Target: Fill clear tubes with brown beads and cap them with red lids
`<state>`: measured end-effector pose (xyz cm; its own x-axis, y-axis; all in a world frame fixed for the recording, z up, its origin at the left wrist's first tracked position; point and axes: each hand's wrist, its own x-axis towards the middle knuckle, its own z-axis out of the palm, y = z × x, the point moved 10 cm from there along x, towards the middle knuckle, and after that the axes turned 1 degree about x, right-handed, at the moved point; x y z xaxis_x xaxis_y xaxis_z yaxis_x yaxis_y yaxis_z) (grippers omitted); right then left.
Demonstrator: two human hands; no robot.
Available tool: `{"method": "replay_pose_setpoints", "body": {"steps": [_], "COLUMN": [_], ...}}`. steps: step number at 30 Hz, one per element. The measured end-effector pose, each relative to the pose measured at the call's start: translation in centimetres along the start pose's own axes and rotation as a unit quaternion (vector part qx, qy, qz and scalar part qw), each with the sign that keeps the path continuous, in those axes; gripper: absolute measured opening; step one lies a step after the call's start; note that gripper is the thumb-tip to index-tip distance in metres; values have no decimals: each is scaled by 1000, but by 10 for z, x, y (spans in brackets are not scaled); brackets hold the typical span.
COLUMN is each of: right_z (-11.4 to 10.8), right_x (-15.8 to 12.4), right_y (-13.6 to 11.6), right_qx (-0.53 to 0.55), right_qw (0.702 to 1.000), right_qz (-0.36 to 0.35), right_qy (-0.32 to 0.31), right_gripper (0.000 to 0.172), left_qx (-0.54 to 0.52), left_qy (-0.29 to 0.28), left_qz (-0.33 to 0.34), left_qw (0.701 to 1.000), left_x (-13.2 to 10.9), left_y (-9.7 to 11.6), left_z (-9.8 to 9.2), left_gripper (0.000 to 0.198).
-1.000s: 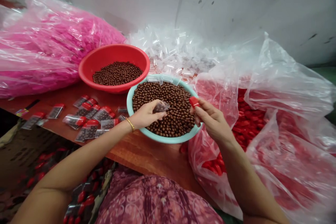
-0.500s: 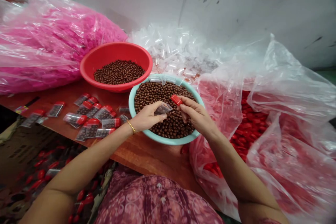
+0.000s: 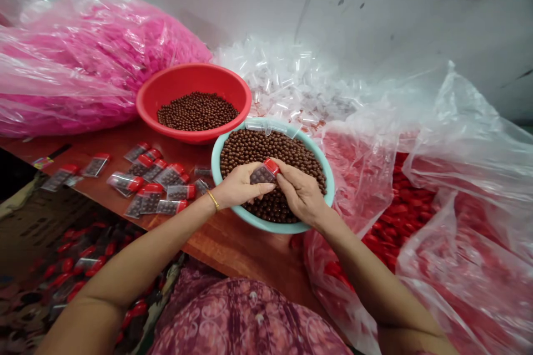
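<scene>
Left hand [image 3: 237,186] and right hand [image 3: 303,193] together on one clear container [image 3: 262,176], long axis aslant, red cap [image 3: 272,166] toward upper right.

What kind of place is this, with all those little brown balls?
Probably a small packing workshop: there are bowls of brown balls, a big plastic bag of red caps, and many filled, red-capped containers lying on the table.

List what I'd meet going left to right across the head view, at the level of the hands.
Red-capped containers on the table → left hand → clear container of brown balls → red cap → right hand → plastic bag of red pieces.
</scene>
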<state>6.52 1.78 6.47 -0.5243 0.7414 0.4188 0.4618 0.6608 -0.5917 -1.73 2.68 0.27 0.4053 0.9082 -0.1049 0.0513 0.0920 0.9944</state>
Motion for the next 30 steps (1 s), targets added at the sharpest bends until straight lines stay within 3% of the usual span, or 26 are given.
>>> {"method": "replay_pose_setpoints", "body": {"steps": [5, 12, 15, 17, 20, 22, 25, 30], "right_z": [5, 5, -2, -11, -16, -2, 28, 41], "right_x": [-8, -6, 0, 10, 25, 32, 41, 39], "right_y": [-11, -26, -24, -16, 8, 24, 29, 19], "right_qx": [-137, -114, -103, -79, 42, 154, 225, 162], "right_qw": [986, 984, 988, 995, 995, 974, 957, 975], "right_qz": [-90, -130, -99, -43, 77, 145, 180, 115], "right_qy": [-42, -33, -55, -34, 57, 79, 9, -102], "right_gripper": [46, 48, 38, 36, 51, 63, 72, 72], "left_qx": [24, 40, 48, 40, 73, 116, 152, 257], "left_qy": [-13, 33, 24, -10, -29, -25, -31, -41], "left_qz": [13, 48, 44, 25, 27, 50, 72, 72], "left_qw": [1000, 997, 998, 999, 997, 992, 985, 963], "left_x": [0, 0, 1, 1, -1, -2, -4, -4], "left_y": [4, 12, 12, 9, 10, 13, 15, 11], "left_z": [3, -7, -4, 3, 6, 5, 7, 10], "left_gripper": [22, 16, 18, 20, 20, 19, 17, 12]}}
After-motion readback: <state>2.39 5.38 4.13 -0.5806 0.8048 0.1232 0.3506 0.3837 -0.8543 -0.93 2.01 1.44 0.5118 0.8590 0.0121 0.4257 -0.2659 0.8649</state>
